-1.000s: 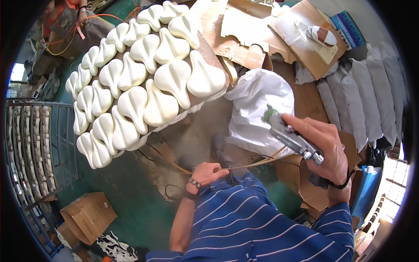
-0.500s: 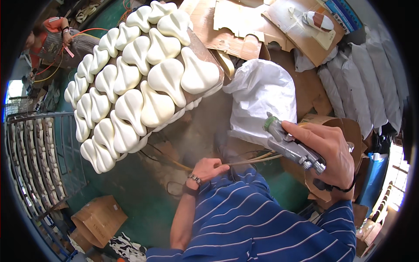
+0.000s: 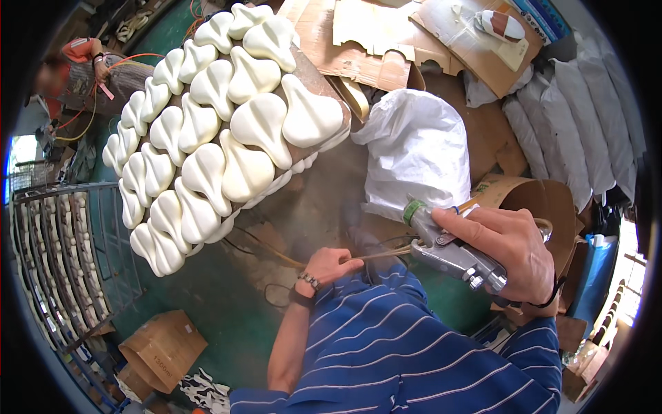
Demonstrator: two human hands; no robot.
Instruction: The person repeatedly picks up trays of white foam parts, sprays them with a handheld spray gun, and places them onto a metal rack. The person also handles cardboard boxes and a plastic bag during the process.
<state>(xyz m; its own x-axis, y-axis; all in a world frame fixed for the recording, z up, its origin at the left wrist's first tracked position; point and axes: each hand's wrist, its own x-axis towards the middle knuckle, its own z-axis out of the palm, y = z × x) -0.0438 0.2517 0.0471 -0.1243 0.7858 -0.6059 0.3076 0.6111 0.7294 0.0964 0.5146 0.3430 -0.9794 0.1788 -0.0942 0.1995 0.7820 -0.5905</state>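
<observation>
My right hand (image 3: pixel 514 241) grips a grey metal spray gun (image 3: pixel 458 259) with a green ring at its nozzle end, which points up and left. Thin yellowish hoses (image 3: pixel 386 254) run across in front of my body. My left hand (image 3: pixel 334 266) is closed round them at waist height, though its inner fingers are hidden. To the upper left, a tilted board (image 3: pixel 318 74) bears rows of cream-white bicycle saddle pads (image 3: pixel 259 127), wide at one end and narrow at the other. The spray gun is apart from the pads.
A white sack (image 3: pixel 417 155) stands beyond the gun, with a cardboard box (image 3: pixel 531 196) beside it. Stuffed white bags (image 3: pixel 572 121) lie at right. A rack of pads (image 3: pixel 65 255) and an open carton (image 3: pixel 165 348) are at left. Another person's hand (image 3: pixel 101 69) shows upper left.
My right hand has shifted slightly left and down with the spray gun, and the gun has turned a little. My left hand stays nearly in place on the hoses.
</observation>
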